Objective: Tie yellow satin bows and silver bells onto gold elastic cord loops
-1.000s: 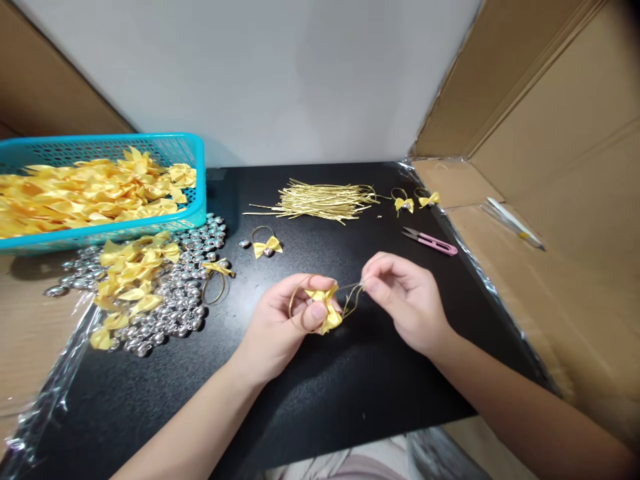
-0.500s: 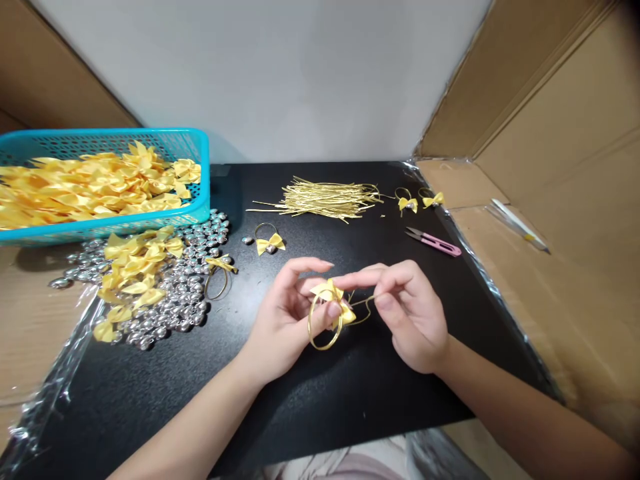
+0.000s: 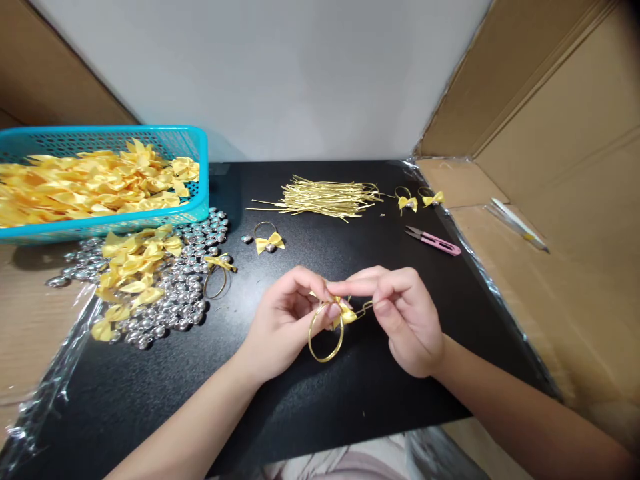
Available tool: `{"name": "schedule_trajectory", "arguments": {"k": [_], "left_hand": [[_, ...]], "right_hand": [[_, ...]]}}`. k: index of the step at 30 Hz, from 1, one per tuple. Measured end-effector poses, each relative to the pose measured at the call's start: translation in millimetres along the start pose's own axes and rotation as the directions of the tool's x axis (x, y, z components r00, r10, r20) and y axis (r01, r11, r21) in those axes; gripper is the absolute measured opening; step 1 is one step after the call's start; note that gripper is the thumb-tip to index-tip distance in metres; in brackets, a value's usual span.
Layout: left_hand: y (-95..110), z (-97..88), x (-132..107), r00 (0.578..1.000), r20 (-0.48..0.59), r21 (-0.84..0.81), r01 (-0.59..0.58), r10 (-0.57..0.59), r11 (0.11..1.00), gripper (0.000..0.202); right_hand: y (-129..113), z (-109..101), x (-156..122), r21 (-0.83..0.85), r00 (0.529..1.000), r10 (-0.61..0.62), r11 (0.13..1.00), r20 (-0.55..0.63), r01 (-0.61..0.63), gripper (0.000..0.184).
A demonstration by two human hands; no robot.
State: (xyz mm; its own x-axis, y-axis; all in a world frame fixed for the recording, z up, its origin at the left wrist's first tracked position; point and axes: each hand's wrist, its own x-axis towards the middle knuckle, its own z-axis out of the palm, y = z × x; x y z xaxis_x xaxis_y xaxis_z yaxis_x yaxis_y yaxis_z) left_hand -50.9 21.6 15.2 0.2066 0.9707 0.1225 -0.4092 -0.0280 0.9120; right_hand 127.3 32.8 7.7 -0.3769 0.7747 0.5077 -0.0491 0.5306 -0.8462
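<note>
Between thumb and fingers, my left hand (image 3: 290, 317) pinches a yellow ribbon bow (image 3: 345, 313), partly hidden by the fingertips. A gold ring of cord (image 3: 325, 360) hangs below the bow. Bent gold cord ends (image 3: 365, 308) run from the bow toward my right hand (image 3: 410, 320), whose thumb and finger close on them. The right forefinger reaches across to the left fingertips at the top of the bow. Any bell at the bow is out of sight.
At left, a blue basket (image 3: 204, 180) holds yellow bows, with silver bells (image 3: 190, 300) and loose bows (image 3: 133, 287) before it. Gold cords (image 3: 330, 199) lie at the back. Pink thread snips (image 3: 434, 241) rest right. A bow with ring (image 3: 270, 243) lies mid-table.
My left fingertips have closed down over the top of the bow. The ring has dropped slightly and turned more face-on. My right hand has shifted slightly left, still pinching the cord.
</note>
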Motion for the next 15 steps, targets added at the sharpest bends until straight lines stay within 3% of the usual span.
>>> {"name": "schedule_trajectory", "arguments": {"k": [6,12,15], "left_hand": [[0.7,0.4,-0.3,1.0,-0.006,0.036,-0.021,0.021,0.999,0.014],[2.4,0.0,-0.8,1.0,0.001,0.033,-0.011,0.011,0.999,0.016],[2.2,-0.4,-0.7,0.999,0.029,0.004,-0.024,0.024,1.0,0.013]], "right_hand": [[0.0,-5.5,4.4,-0.25,0.993,-0.097,0.962,0.07,0.112,0.011],[-0.5,-5.6,4.3,-0.155,0.992,-0.031,0.988,-0.126,0.011,0.012],[0.3,-7.0,5.6,-0.144,0.996,-0.013,0.99,-0.084,0.0,0.011]]}}
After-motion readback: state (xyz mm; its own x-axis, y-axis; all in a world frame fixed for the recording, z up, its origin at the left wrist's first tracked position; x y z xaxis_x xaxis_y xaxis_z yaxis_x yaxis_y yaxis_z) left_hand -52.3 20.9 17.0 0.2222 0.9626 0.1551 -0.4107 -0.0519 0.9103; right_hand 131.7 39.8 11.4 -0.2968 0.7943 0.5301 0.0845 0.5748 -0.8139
